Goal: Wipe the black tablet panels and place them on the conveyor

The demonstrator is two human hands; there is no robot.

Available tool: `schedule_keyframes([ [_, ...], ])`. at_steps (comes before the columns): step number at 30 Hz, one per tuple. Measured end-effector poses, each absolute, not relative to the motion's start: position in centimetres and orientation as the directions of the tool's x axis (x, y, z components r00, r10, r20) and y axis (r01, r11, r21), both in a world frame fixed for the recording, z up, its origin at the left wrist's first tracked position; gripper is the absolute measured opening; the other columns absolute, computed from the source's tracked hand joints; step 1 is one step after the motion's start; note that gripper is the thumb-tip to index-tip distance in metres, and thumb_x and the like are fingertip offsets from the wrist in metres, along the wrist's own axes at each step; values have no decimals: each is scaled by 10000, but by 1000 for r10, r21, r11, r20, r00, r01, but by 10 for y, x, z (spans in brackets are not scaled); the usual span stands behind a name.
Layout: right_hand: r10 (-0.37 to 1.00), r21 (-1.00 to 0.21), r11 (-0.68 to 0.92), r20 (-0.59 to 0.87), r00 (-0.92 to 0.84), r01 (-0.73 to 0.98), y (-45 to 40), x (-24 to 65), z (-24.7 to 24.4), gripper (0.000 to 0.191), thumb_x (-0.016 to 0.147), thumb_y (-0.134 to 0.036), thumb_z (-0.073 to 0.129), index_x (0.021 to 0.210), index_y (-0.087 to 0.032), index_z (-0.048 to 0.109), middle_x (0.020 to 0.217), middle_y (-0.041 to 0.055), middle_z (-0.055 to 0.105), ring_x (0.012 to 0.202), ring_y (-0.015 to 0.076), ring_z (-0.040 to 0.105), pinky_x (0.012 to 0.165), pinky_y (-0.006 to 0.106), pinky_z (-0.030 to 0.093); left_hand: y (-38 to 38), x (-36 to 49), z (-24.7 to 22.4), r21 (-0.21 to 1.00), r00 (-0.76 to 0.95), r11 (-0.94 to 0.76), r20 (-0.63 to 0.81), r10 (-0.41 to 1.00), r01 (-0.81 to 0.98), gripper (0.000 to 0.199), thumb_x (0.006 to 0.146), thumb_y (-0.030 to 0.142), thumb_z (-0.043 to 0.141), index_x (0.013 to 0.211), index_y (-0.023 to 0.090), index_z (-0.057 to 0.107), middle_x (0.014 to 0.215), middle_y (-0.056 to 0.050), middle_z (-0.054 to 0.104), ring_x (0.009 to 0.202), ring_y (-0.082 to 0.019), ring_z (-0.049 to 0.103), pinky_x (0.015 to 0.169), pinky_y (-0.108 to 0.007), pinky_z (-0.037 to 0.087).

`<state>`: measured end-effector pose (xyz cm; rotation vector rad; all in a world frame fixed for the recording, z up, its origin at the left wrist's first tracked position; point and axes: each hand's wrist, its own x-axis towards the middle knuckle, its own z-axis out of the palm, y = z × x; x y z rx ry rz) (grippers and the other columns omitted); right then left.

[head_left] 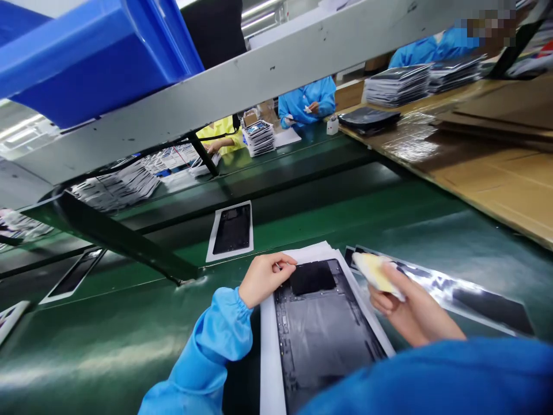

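So, left hand (266, 278) — fingers pinched — at black patch (314, 278), atop dark panel (326, 334), right hand (408, 305) gripping pad (375, 271) (yellow-white).

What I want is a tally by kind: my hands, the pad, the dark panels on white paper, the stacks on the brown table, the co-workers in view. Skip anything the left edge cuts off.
Left hand and right hand: 2
Yellow-white pad: 1
Dark panels: 3
Stacks: 2
Co-workers: 3
Total: 11
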<state>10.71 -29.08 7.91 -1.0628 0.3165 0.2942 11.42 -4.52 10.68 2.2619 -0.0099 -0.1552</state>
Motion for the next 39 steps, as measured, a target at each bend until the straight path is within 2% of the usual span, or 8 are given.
schedule_keyframes([
  [4, 62, -947, 151, -278, 958, -285, -276, 111, 82, 568, 549, -555, 765, 979, -200, 658, 494, -62, 514, 373, 85, 371, 342, 206, 297, -41, 118, 103, 796, 985, -599, -157, -68, 85, 281, 759, 328, 585, 887, 135, 746, 688, -2, 637, 550, -87, 454, 562, -203, 381],
  [7, 51, -980, -117, -167, 985, -160, -268, 113, 82, 522, 610, -570, 675, 983, -205, 683, 568, -18, 605, 395, 132, 455, 356, 258, 386, -39, 119, 101, 810, 980, -579, -179, -87, 97, 283, 755, 325, 587, 873, 125, 749, 656, 3, 626, 536, -82, 435, 548, -199, 371],
  [9, 72, -969, -244, -46, 996, -27, -265, 114, 80, 456, 691, -555, 612, 978, -212, 704, 716, 25, 694, 515, 173, 574, 472, 295, 495, -39, 120, 100, 817, 976, -567, -194, -98, 106, 286, 753, 320, 587, 870, 117, 750, 644, 3, 622, 532, -79, 426, 544, -196, 366],
  [12, 103, -935, -345, 55, 993, 87, -263, 115, 74, 437, 762, -532, 551, 1020, -216, 707, 913, 49, 743, 719, 211, 663, 606, 300, 544, -39, 121, 98, 825, 973, -551, -211, -97, 124, 295, 748, 318, 590, 875, 106, 751, 636, 1, 618, 533, -77, 420, 542, -193, 362],
  [18, 119, -921, -384, 13, 993, 58, -262, 117, 68, 482, 777, -524, 529, 1125, -209, 633, 801, 7, 723, 363, 106, 483, 411, 259, 428, -42, 119, 97, 829, 972, -540, -223, -77, 147, 287, 737, 308, 599, 874, 110, 754, 614, 7, 605, 524, -79, 424, 537, -195, 365],
  [27, 123, -929, -368, -21, 992, 26, -261, 117, 70, 439, 768, -540, 508, 1042, -221, 632, 649, -21, 650, 405, 117, 437, 403, 245, 409, -42, 119, 94, 829, 973, -540, -220, -75, 146, 297, 736, 310, 599, 886, 107, 755, 602, 8, 595, 526, -85, 435, 541, -200, 367],
  [33, 122, -934, -356, -15, 992, 30, -261, 117, 69, 401, 746, -526, 522, 999, -236, 636, 737, -9, 682, 322, 69, 268, 314, 236, 226, -42, 120, 94, 823, 972, -550, -221, -80, 142, 304, 736, 309, 596, 893, 103, 754, 630, 2, 612, 535, -82, 441, 552, -197, 370],
  [39, 127, -935, -352, 9, 992, 53, -261, 116, 65, 407, 774, -532, 522, 1027, -232, 633, 702, -17, 664, 325, 66, 244, 324, 234, 226, -41, 121, 96, 823, 968, -547, -236, -82, 154, 297, 733, 305, 600, 895, 111, 756, 622, 5, 608, 527, -82, 438, 549, -199, 377],
])
